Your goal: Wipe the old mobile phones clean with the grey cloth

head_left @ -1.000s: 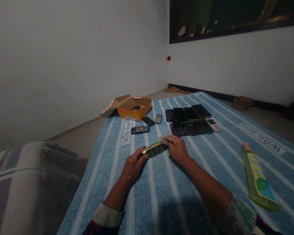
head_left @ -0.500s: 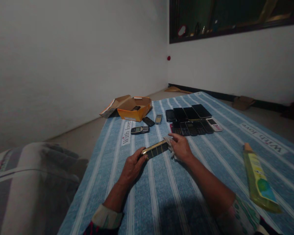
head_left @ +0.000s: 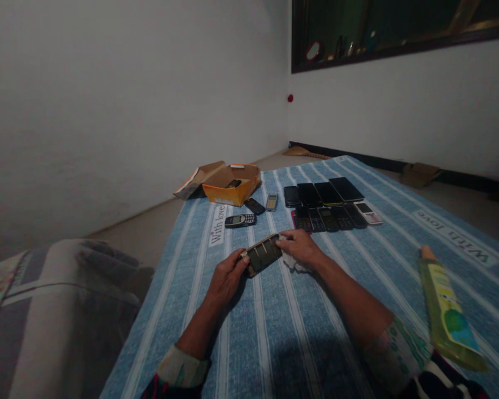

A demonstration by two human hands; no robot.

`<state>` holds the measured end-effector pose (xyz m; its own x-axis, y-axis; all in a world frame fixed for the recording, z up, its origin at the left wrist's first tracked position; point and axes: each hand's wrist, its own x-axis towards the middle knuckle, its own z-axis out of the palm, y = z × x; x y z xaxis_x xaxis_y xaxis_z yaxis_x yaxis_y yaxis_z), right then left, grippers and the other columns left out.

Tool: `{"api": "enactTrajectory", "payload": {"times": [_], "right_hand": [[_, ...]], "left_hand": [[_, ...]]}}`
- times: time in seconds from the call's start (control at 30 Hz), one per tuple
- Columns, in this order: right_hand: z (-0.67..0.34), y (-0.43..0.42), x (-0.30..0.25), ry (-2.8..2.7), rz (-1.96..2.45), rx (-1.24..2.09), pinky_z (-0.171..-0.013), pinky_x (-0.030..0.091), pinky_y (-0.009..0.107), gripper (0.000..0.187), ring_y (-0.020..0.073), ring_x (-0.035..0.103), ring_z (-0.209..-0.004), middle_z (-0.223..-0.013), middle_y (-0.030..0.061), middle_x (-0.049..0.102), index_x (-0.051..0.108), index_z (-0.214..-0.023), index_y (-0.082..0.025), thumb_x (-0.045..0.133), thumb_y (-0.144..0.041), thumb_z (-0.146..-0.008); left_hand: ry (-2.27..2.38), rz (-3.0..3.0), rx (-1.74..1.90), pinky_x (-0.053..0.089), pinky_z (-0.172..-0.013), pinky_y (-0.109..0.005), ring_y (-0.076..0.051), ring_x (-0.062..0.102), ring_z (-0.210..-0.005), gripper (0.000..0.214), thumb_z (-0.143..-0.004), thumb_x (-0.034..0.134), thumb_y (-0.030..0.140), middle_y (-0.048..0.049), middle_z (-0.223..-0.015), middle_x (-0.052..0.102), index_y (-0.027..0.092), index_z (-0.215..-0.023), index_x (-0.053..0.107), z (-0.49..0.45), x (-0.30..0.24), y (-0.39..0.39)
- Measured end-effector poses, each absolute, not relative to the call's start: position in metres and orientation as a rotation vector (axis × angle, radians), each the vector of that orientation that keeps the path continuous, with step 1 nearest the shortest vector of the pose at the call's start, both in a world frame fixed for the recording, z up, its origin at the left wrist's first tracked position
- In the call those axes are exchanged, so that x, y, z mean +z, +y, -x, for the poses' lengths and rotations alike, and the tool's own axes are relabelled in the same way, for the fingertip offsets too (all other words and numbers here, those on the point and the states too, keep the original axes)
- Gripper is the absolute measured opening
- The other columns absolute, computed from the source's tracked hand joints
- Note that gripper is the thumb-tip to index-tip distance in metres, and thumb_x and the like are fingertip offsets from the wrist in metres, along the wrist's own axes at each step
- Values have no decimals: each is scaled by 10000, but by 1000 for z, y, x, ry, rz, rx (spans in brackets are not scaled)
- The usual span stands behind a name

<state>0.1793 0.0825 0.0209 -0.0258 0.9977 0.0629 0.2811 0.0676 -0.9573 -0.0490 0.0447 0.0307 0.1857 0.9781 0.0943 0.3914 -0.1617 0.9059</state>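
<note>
My left hand (head_left: 227, 275) grips the near end of a gold-edged dark phone (head_left: 262, 254), held just above the blue striped cloth (head_left: 283, 321). My right hand (head_left: 301, 247) pinches its far end, with a small white rag (head_left: 293, 262) tucked under the palm. The phone's face is turned up towards me. Two rows of phones (head_left: 328, 203) lie beyond the right hand.
An open orange cardboard box (head_left: 232, 185) with a phone inside stands at the cloth's far left corner. Three loose phones (head_left: 249, 213) lie beside it. A green-yellow bottle (head_left: 447, 310) lies at the right. A folded grey blanket (head_left: 54, 316) sits at the left.
The phone has been turned from on its edge to face up. My right hand shifted from wiping its end with the rag to pinching that end.
</note>
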Motion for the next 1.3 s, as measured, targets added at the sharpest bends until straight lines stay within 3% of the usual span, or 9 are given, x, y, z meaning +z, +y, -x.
{"api": "enactTrajectory", "payload": {"times": [0.23, 0.57, 0.67, 0.9, 1.3], "right_hand": [[-171, 92, 17, -1369, 1382, 1165, -468, 374, 201, 50, 115, 545, -504, -530, -28, 595, 682, -655, -147, 724, -166, -636], [-169, 78, 20, -1175, 1374, 1329, -413, 351, 180, 188, 93, 512, -431, -472, -47, 567, 616, -617, -151, 785, -126, -537], [-167, 74, 22, -1104, 1380, 1370, -411, 376, 184, 227, 94, 515, -425, -469, -47, 566, 587, -595, -156, 801, -138, -521], [-168, 66, 28, -938, 1392, 1473, -390, 398, 194, 260, 100, 514, -392, -444, -43, 558, 542, -561, -159, 788, -85, -521], [-182, 58, 30, -714, 1290, 1630, -431, 432, 196, 219, 101, 552, -421, -489, -4, 594, 545, -562, -154, 727, -141, -683]], "left_hand": [[1415, -1517, 954, 409, -545, -261, -162, 546, -585, 360, -816, 565, 456, -6, -639, 613, 148, -951, 694, 47, 36, 42], [1380, -1412, 958, 345, -446, -231, -122, 481, -469, 331, -782, 604, 475, 23, -550, 546, 149, -809, 657, 45, 38, 40], [1318, -1336, 952, 336, -424, -223, -122, 511, -446, 350, -793, 602, 469, 17, -537, 562, 130, -854, 661, 43, 38, 39], [1343, -1231, 901, 358, -359, -203, -156, 596, -417, 353, -790, 612, 458, -20, -497, 607, 109, -830, 643, 35, 44, 34], [1363, -1031, 854, 320, -284, -177, -117, 515, -288, 235, -781, 606, 319, -38, -429, 594, 115, -664, 590, 27, 52, 46]]}}
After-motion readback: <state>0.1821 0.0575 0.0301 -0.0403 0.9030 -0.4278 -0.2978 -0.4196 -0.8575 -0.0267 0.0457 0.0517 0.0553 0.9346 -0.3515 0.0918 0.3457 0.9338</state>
